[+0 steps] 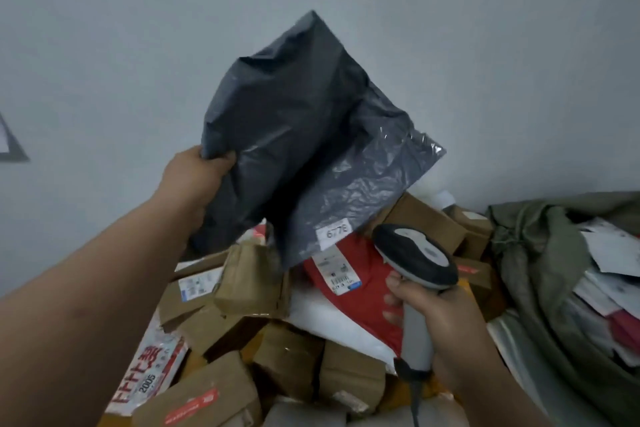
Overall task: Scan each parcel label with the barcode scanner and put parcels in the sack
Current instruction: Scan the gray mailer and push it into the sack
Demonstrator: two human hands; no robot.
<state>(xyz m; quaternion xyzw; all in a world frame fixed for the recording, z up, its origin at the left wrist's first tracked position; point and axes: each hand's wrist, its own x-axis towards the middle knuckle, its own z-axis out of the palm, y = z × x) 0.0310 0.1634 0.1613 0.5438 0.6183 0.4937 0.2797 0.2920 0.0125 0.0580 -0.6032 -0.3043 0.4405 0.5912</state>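
My left hand (199, 172) grips a dark grey plastic mailer parcel (298, 135) by its left edge and holds it up above the pile. A small white sticker (334, 231) with digits sits near the parcel's lower edge. My right hand (427, 305) holds a grey and black barcode scanner (414, 255) by its handle, its head just below and right of the parcel. An olive green sack (540, 253) lies open at the right with several parcels inside.
Below the hands lies a heap of brown cardboard boxes (242, 274), a red mailer (367, 288) with a label, and white mailers (322, 319). A pale wall (138, 45) stands behind. The scanner's cable (415, 402) hangs down at the bottom.
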